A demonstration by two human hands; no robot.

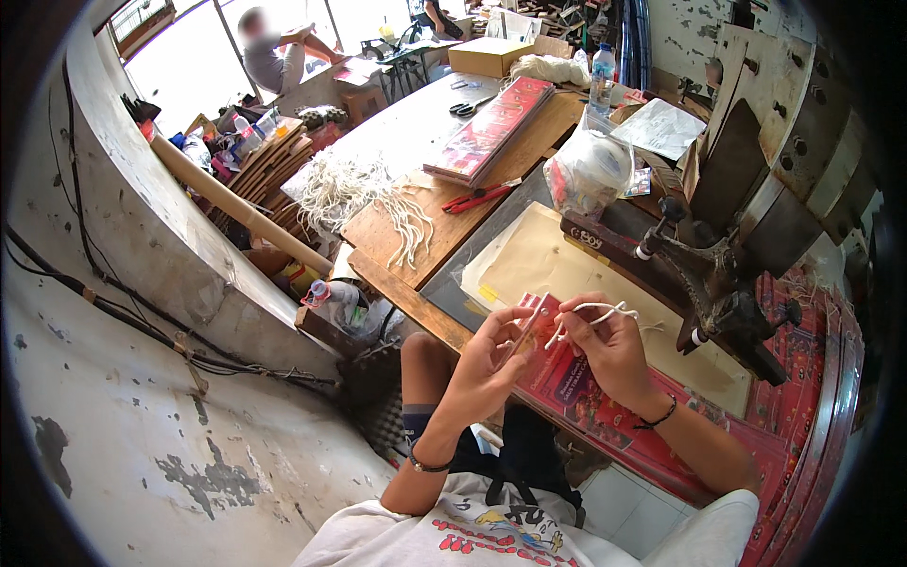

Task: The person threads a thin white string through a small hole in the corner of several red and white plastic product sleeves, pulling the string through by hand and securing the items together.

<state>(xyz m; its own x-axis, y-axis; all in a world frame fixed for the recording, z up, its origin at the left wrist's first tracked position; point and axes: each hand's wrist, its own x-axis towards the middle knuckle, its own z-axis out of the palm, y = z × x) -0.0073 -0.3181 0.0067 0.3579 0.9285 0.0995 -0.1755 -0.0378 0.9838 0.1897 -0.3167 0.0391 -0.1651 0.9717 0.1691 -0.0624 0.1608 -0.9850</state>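
Observation:
My left hand (pixel 491 357) pinches the edge of a flat red printed paper bag (pixel 576 387) lying at the near edge of the wooden table (pixel 444 227). Just to its right, my right hand (pixel 612 345) holds a short white cord (pixel 595 314), looped over its fingers. The two hands are close together above the bag's top corner. A beige sheet (pixel 539 260) lies under and behind the bag.
A dark metal press (pixel 718 255) stands at the right. A heap of white cords (pixel 354 189), a stack of red bags (pixel 491 128), red pliers (pixel 477 197), scissors (pixel 468 107) and a clear plastic bag (pixel 590 170) lie on the table. A person (pixel 269 52) sits far back.

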